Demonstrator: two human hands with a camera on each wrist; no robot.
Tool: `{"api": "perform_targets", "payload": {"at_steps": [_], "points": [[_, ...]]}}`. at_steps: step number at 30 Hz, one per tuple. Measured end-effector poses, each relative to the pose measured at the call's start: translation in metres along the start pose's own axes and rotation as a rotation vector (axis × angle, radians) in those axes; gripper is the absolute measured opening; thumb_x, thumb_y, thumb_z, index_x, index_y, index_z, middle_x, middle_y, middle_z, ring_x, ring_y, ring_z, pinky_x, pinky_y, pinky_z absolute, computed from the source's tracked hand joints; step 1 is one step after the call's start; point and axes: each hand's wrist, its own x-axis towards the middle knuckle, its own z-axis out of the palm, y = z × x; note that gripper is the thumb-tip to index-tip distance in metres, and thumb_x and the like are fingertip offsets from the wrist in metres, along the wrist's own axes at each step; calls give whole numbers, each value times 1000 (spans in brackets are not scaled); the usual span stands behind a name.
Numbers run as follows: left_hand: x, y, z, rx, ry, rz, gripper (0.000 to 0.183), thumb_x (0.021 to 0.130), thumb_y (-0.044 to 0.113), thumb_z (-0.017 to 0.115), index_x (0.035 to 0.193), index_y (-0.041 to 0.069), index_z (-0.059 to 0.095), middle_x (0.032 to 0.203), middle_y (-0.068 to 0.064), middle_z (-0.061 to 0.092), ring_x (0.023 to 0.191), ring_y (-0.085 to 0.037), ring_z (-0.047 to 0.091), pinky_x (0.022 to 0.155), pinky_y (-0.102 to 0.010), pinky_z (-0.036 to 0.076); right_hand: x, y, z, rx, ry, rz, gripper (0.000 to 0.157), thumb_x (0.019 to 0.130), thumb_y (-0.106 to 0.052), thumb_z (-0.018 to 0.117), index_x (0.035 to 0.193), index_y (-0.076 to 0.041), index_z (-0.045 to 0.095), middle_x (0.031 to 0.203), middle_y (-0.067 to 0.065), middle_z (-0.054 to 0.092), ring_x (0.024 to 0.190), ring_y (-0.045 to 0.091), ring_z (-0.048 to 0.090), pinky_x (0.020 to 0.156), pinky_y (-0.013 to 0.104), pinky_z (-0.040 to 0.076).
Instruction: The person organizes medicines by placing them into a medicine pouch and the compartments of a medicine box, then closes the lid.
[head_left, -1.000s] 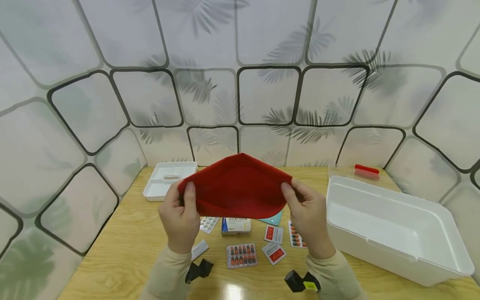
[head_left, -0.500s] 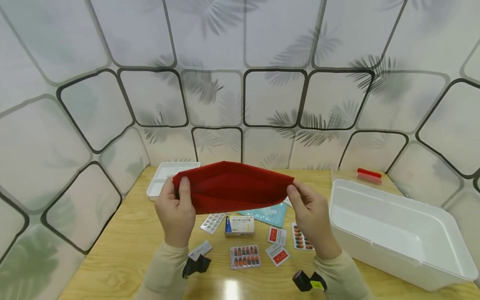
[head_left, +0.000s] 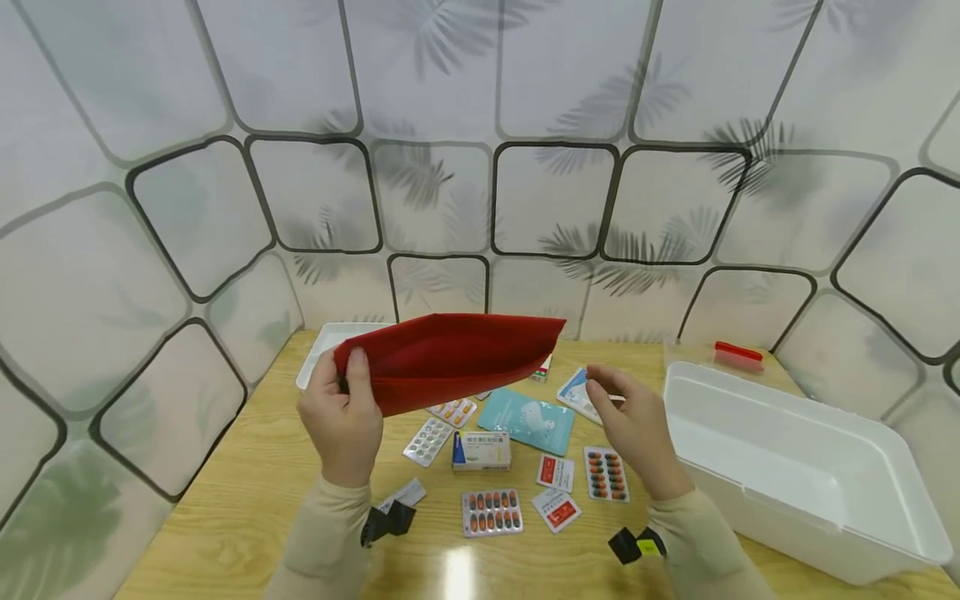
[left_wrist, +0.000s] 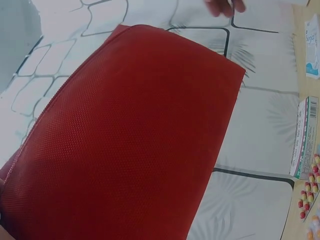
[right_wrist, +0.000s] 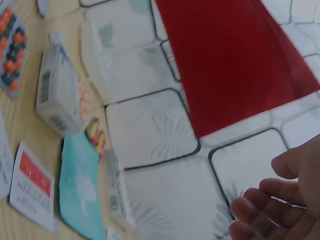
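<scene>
So the red pouch (head_left: 442, 362) is held up above the table (head_left: 225, 483) by the left hand (head_left: 341, 429) alone. It's pinched at its left end, with the thumb laid on the near side, and the rest is left sticking out to the right of that grip, tilted up a bit, mouth gaping. The right hand (head_left: 637, 429) is held near the pouch's free corner but apart from it, fingers loosely bent and empty.

Below and to the right of the left hand's grip, a bunch of meds is spread out: the silver pack (head_left: 428, 442), the orange pack (head_left: 454, 412), the box (head_left: 482, 457) and the teal packet (head_left: 527, 421). Nearer the person than those, a capsule pack (head_left: 492, 512) is laid flat. Just left of the right wrist, a second capsule pack (head_left: 606, 474) and two sachets (head_left: 556, 472) are found. The blue packet (head_left: 576, 392) is partly covered by the right hand.

The big white bin (head_left: 757, 492) is set to the right of the right hand, and the tray (head_left: 330, 340) is parked beyond the left grip, partly blocked by the pouch. Some white strip (head_left: 405, 493) is half hidden by the left wrist, so what it is can't really be made out.
</scene>
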Motion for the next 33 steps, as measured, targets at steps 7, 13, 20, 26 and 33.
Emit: {"api": "perform_targets", "payload": {"at_steps": [7,13,20,26,33], "points": [[1,-1,-1,3,10,7,17,95,9,57,94,-4,68,87,-10,71,76,-14,65,66,-16,51,8,23,10,-198,-138,197,37,98,-29,55,121,-1,63,107,12,68,95,24,62,78,42,52],[2,-1,0,3,6,11,18,96,10,57,94,-4,68,87,-10,71,77,-15,66,67,-16,52,11,31,22,-252,-225,259,32,94,-25,58,110,2,68,98,12,70,87,24,63,75,43,51],[1,-1,0,3,-2,7,18,95,11,57,94,-3,68,88,-10,71,77,-16,67,67,-16,52,12,47,29,-312,-354,376,32,94,-28,58,102,1,70,98,13,69,84,24,63,73,42,51],[0,0,0,8,-2,19,17,95,9,58,94,-3,68,87,-10,71,76,-18,67,67,-15,52,15,57,32,-332,-428,436,37,92,-30,59,102,5,68,92,12,68,78,22,63,72,42,52],[0,-1,0,30,24,39,14,93,6,59,91,-4,68,84,-11,71,72,-22,67,66,-13,50,17,70,41,-303,-401,442,29,85,-25,64,82,3,69,75,8,63,67,20,56,60,34,48]]}}
